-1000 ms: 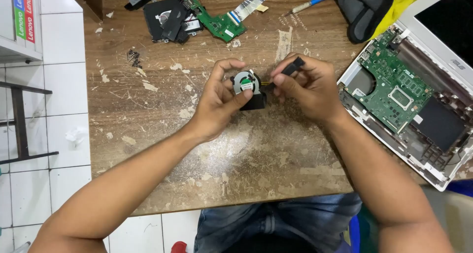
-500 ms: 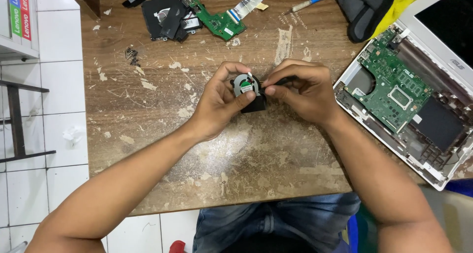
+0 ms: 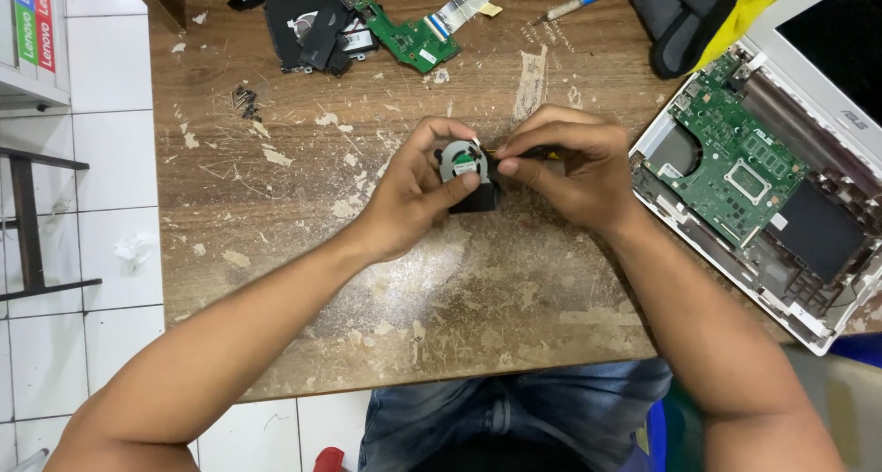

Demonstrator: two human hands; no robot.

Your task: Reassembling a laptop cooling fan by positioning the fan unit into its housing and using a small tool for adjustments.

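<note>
A small black cooling fan point(image 3: 464, 171) with a round silver hub is held over the middle of the worn wooden table point(image 3: 276, 252). My left hand point(image 3: 413, 192) wraps around its left side, thumb under it and fingers over the top. My right hand point(image 3: 570, 169) pinches a thin tool with a yellowish tip point(image 3: 503, 151) against the fan's right edge; most of the tool is hidden under the fingers.
An opened white laptop point(image 3: 772, 187) with a bare green board lies at the right. At the back edge are a black fan housing point(image 3: 308, 27), a small green circuit board with ribbon cable point(image 3: 413, 36), a blue-handled screwdriver point(image 3: 579, 2) and a black-and-yellow cloth point(image 3: 698, 13). White floor tiles lie left.
My right hand has closed in tighter over the fan's right edge, and the dark tool end that stuck out above the fingers a second ago is now hidden. The left hand keeps its hold.
</note>
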